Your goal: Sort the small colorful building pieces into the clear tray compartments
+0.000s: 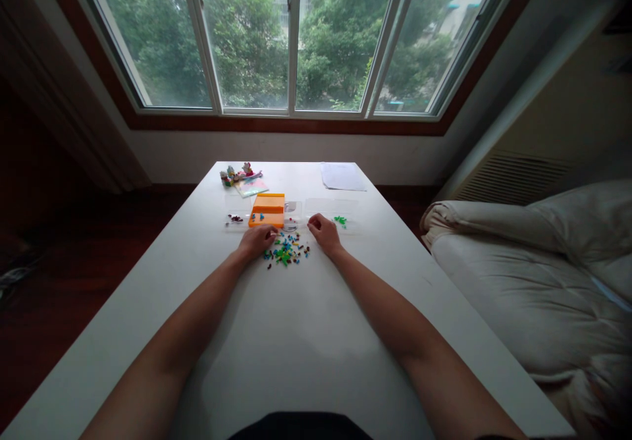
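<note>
Left hand (pixel 257 240) and right hand (pixel 324 232) curling, fingers bunched, flanking mixed small pieces (pixel 286 250) on white worktop (pixel 316 334); grip contents unclear.

The fingertips of the left hand (pixel 259 240) and right hand (pixel 324 232) were too small to read. The small pieces (pixel 286 250) blurred together, and the bottom edge cut off both arms (pixel 197 334).

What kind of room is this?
Probably a room in a home, maybe a bedroom. A soft cream padded bed or sofa sits beside the white table, little colourful figurines stand on top, and leafy green trees show through the wide window.
</note>
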Available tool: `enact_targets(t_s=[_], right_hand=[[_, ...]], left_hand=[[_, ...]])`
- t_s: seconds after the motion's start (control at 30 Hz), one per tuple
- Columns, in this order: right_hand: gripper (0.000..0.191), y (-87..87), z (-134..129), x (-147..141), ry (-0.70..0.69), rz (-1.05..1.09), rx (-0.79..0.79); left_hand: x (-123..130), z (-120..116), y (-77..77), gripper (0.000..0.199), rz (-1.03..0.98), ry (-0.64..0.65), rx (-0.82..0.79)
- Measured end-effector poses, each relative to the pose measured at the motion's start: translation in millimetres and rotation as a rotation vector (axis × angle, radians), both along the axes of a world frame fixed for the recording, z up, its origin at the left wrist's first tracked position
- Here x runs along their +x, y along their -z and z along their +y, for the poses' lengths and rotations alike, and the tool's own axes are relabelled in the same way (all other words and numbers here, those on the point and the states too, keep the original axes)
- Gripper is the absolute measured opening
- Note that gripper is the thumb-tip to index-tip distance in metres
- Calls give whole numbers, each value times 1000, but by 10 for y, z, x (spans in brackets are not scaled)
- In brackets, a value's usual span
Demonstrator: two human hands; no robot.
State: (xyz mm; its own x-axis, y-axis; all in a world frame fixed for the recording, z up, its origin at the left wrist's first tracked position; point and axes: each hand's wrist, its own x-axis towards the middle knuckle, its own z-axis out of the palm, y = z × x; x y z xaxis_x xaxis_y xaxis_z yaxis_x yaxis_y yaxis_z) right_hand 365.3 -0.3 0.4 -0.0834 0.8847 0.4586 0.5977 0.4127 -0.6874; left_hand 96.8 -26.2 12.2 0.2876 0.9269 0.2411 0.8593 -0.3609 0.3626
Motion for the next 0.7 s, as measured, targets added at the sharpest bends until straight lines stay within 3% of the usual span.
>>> enact_targets(t_s=[0.13, 0.27, 0.47, 0.7], right_hand=[[24, 13, 92, 64, 42, 247, -65], [31, 43, 154, 101, -9, 420, -143], [24, 74, 112, 74, -12, 308, -126], [21, 19, -103, -131, -182, 59, -8]], left_hand=[[28, -7, -2, 28, 4, 0, -8], [42, -7, 28, 23, -17, 23, 13], [64, -4, 56, 19, -48, 4, 7], [153, -35, -15, 20, -152, -16, 43]])
